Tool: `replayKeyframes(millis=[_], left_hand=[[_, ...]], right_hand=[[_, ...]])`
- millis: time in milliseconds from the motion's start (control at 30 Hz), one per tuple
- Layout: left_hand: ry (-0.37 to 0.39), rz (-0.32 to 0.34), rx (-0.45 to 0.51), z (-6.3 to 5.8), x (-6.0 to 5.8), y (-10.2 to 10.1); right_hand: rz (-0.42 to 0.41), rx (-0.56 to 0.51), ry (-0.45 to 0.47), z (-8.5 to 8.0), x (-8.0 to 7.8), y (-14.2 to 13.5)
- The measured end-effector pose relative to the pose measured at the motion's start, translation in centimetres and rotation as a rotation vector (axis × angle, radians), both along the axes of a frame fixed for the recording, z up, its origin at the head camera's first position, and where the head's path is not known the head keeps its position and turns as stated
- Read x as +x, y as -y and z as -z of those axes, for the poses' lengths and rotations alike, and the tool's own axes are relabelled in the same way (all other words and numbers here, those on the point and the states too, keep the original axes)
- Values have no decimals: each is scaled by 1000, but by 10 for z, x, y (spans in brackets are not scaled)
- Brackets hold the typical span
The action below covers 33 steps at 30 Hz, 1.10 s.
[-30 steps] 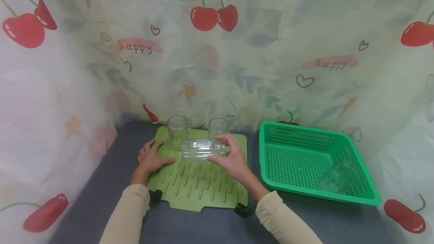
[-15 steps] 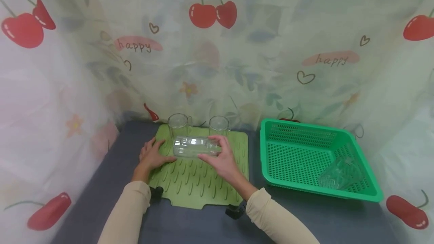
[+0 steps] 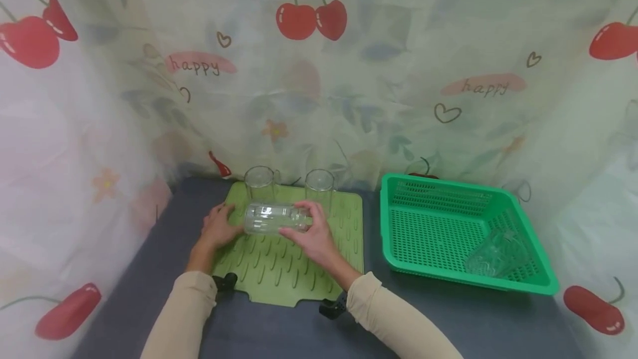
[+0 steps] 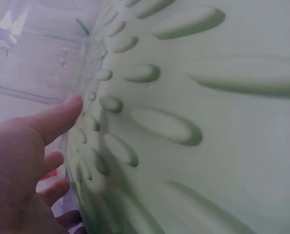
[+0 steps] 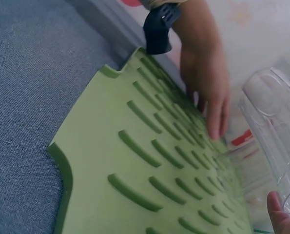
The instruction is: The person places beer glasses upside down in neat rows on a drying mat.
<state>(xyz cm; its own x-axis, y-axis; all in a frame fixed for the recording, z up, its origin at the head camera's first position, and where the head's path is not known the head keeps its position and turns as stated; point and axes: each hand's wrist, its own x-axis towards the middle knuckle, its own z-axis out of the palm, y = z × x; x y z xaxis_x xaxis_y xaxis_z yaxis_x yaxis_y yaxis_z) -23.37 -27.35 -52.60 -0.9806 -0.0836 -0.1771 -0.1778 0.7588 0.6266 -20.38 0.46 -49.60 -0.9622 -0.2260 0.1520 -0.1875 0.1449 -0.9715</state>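
My right hand [image 3: 315,235] holds a clear glass mug [image 3: 269,219] on its side above the green drying mat [image 3: 279,270], thumb and fingers around its right end. Its other end points toward my left hand [image 3: 217,229], which rests at the mat's left edge with the thumb extended. In the left wrist view the thumb [image 4: 62,117] is close to the clear glass; whether they touch, I cannot tell. Two more glass mugs stand at the back of the mat, one on the left [image 3: 259,179] and one on the right [image 3: 320,181].
A green perforated basket [image 3: 391,226] stands right of the mat, with a clear glass mug [image 3: 498,254] lying in its right corner. Dark grey cloth [image 3: 269,331] covers the table. A printed curtain [image 3: 374,71] surrounds the back and sides.
My right hand has moved left with the glass mug, bringing its far end closer to my left hand. The left hand stays at the mat's left edge, its thumb less spread.
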Motion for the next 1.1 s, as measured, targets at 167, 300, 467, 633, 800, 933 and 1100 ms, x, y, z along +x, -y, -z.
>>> replayKeyframes(millis=[167,300,467,633,800,933,1100], left_hand=[[-9,-1,38,-8,2,2],[-38,-39,85,-13,2,3],[-40,-80,135,-20,6,5],[-21,-58,203,-33,14,2],[-24,20,228,-43,19,-2],[-30,77,278,-46,20,-6],[-10,128,371,-46,23,-11]], right_hand=[[3,17,-12,8,-1,7],[4,17,-9,14,-4,12],[-1,30,6,19,-5,16],[-14,10,43,23,-5,19],[-26,-1,51,25,-6,20],[-32,-11,51,27,-5,21],[-34,-17,49,29,-3,23]])
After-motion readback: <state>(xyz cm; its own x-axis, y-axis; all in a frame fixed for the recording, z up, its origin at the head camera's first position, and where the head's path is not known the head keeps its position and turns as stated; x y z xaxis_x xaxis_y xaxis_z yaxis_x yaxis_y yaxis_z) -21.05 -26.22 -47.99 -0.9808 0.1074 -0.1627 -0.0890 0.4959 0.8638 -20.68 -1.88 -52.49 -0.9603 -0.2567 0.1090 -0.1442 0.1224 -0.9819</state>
